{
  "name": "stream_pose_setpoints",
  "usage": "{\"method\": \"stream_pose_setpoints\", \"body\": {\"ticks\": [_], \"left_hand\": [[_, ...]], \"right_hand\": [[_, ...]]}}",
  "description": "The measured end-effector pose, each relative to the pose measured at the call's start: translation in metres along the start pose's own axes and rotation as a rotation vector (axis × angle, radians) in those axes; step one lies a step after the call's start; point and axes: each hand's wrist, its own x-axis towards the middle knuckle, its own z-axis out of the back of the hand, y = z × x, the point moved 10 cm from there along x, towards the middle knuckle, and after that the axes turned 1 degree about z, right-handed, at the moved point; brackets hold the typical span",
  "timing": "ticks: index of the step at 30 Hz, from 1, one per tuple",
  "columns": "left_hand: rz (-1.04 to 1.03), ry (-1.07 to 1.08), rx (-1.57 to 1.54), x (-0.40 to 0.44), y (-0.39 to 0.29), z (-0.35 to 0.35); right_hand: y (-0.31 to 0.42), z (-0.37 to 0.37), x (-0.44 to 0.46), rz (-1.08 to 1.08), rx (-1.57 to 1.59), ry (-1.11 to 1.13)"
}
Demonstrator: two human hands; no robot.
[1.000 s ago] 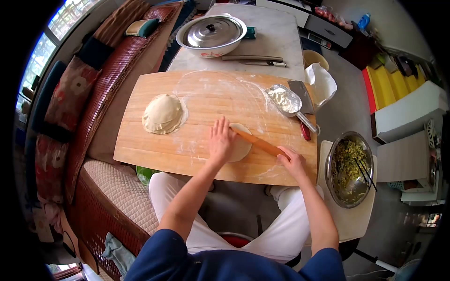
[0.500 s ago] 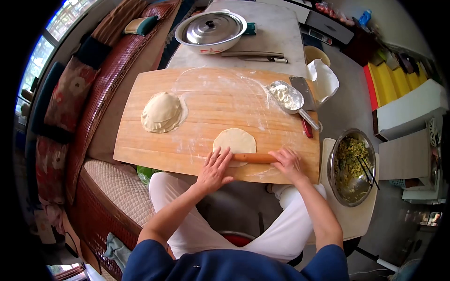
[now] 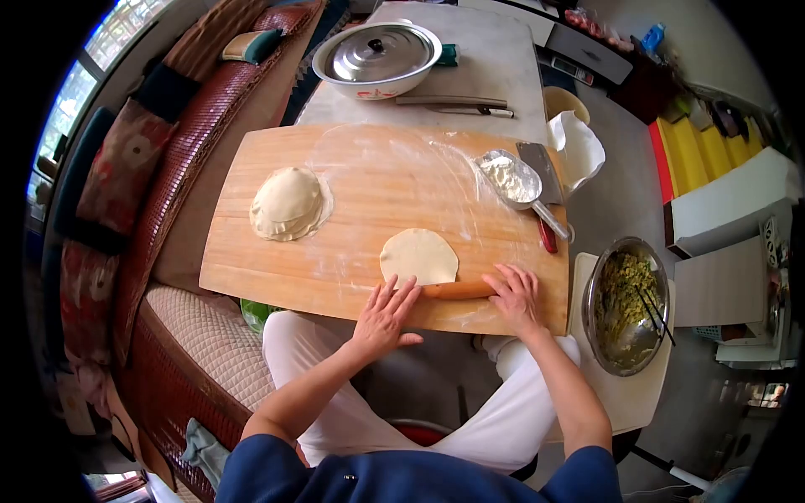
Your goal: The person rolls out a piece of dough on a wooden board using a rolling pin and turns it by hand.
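A wooden rolling pin (image 3: 459, 290) lies crosswise near the front edge of the floured board (image 3: 335, 277), over or against the near edge of a flat round dough wrapper (image 3: 419, 255). My left hand (image 3: 386, 317) rests flat on the pin's left end, fingers stretched out and thumb spread to the right. On the right end lies my right hand (image 3: 516, 300), palm down with its fingers extended over the pin. Both hands cover the pin's ends. To the left sits a rounded stack of dough wrappers (image 3: 287, 204).
A metal scoop of flour (image 3: 510, 178) and a cleaver (image 3: 541, 172) lie at the board's right. A steel bowl of chopped filling (image 3: 627, 306) with chopsticks stands beyond the right edge. Behind the board, a lidded basin (image 3: 377, 63) and a long knife (image 3: 470, 107) rest on the table.
The rolling pin has moved slightly toward me with both hands on it, uncovering more of the wrapper's near side. The view has shifted a little.
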Motion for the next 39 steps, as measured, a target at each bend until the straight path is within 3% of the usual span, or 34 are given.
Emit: {"method": "stream_pose_setpoints", "body": {"ticks": [6, 9, 12, 14, 15, 18, 20, 21, 24, 27, 30, 33, 37, 39], "left_hand": [[0.249, -0.179, 0.021, 0.103, 0.081, 0.010], [0.571, -0.293, -0.458, 0.140, 0.142, -0.007], [0.399, -0.509, -0.452, 0.143, 0.146, 0.013], [0.390, -0.367, -0.636, 0.134, 0.119, 0.032], [0.389, -0.290, -0.725, 0.126, 0.106, 0.034], [0.188, -0.299, -0.449, 0.116, 0.083, 0.039], [0.212, -0.246, -0.612, 0.104, 0.090, 0.026], [0.225, -0.219, -0.696, 0.096, 0.090, 0.022], [0.136, -0.182, -0.515, 0.079, 0.079, 0.026], [0.137, -0.272, -0.532, 0.081, 0.088, 0.031], [0.315, -0.427, -0.634, 0.091, 0.108, 0.031], [0.482, -0.659, -0.784, 0.105, 0.117, 0.013], [0.569, -0.527, -1.422, 0.118, 0.121, -0.035], [0.575, -0.448, -1.420, 0.117, 0.117, -0.033]], "right_hand": [[-0.018, -0.010, 0.065, -0.052, 0.034, 0.037], [-0.034, -0.013, 0.068, -0.181, 0.192, 0.089], [-0.050, -0.008, 0.049, -0.230, 0.386, -0.004], [-0.057, -0.003, 0.030, -0.223, 0.450, -0.124], [-0.049, 0.003, 0.025, -0.186, 0.339, -0.122], [-0.019, 0.022, 0.020, -0.023, 0.088, -0.104], [0.005, 0.021, 0.009, 0.137, 0.024, -0.047], [0.005, 0.021, 0.005, 0.089, 0.078, -0.035], [0.007, 0.024, 0.001, -0.023, 0.149, -0.002], [-0.002, 0.019, -0.001, -0.060, 0.239, -0.016], [-0.018, 0.008, -0.006, -0.221, 0.424, -0.005], [-0.013, 0.020, -0.005, -0.238, 0.395, -0.023], [-0.016, 0.027, -0.011, -0.230, 0.263, -0.090], [-0.017, 0.029, -0.014, -0.208, 0.240, -0.125]]}}
